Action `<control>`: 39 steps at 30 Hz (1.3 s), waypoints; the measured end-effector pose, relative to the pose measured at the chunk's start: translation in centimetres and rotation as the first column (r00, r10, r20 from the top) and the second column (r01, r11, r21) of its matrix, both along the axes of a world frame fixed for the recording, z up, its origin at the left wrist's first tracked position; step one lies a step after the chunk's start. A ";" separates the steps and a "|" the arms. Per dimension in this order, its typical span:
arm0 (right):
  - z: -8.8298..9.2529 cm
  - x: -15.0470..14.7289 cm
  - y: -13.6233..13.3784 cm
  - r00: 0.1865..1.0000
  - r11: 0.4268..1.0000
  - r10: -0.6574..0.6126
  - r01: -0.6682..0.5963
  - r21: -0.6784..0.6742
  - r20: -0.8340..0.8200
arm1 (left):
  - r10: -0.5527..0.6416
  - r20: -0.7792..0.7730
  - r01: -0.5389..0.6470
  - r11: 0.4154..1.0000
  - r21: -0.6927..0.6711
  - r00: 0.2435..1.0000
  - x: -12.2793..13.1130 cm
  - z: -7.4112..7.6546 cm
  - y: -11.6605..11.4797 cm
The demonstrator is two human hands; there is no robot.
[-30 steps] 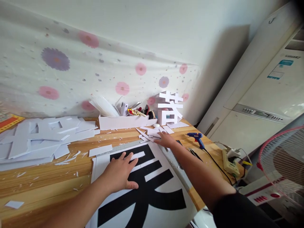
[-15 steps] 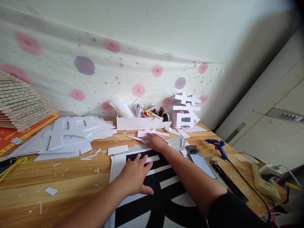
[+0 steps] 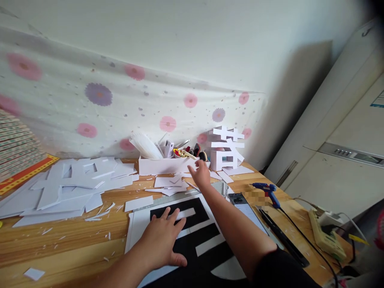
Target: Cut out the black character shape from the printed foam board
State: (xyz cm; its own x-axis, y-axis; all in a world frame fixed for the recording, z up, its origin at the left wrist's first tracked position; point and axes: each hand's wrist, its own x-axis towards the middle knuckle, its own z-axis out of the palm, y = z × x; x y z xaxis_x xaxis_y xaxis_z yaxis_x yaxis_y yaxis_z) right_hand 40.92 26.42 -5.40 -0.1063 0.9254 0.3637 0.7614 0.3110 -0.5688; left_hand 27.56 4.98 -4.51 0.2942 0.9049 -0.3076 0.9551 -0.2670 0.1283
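My left hand (image 3: 163, 240) lies flat with spread fingers on a white sheet printed with large black shapes (image 3: 207, 218). Just in front of the white tool box (image 3: 162, 167), my right hand (image 3: 201, 174) is raised, its fingers bent and apart, with nothing visible in them. Rolls of tape, a small white device and a bundle of clear sticks (image 3: 145, 146) fill that box. Between the box and the printed sheet are loose white board strips (image 3: 168, 182). A cut white board character (image 3: 228, 148) stands beside the box.
White board offcuts (image 3: 69, 188) are heaped at left, near a stack of patterned boards (image 3: 18, 148). A phone (image 3: 247, 212), a blue glue gun (image 3: 267, 192) with its cord, and a power strip (image 3: 325, 234) are at right. Scraps litter the wooden table (image 3: 75, 252).
My right hand has moved off the white strips and up toward the tool box. My left hand stays on the printed sheet. The view has shifted, showing more of the right side.
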 end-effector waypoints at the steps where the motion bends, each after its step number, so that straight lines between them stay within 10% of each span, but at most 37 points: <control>1: 0.8 0.0 0.8 0.997 0.999 -0.049 0.050 0.018 -0.058 | 0.004 -0.002 -0.004 1.000 -0.002 1.000 0.0 0.0 0.0; 9: 5.1 0.0 4.5 0.846 0.996 -0.090 0.066 -0.064 -0.526 | 0.027 0.019 -0.027 1.000 -0.006 0.999 0.1 0.0 0.1; 16: 8.5 7.2 0.8 0.322 0.990 -0.021 0.139 0.025 -0.947 | 0.029 0.028 -0.029 1.000 -0.001 0.999 0.0 -0.1 -0.1; 20: 7.3 8.0 -3.6 0.145 1.000 -0.009 -0.013 -0.011 -0.989 | 0.026 0.032 -0.026 1.000 0.001 0.999 -0.1 -0.4 0.0; 27: 0.2 -1.6 -11.3 0.147 0.860 -0.090 -0.487 -0.151 -0.985 | 0.027 0.007 -0.027 0.999 0.034 1.000 -0.1 -0.7 -0.1; 39: -4.8 -3.6 -11.2 0.286 0.801 -0.049 -0.561 -0.209 -0.957 | -0.010 -0.009 0.011 0.996 0.086 1.000 0.0 -0.7 -0.3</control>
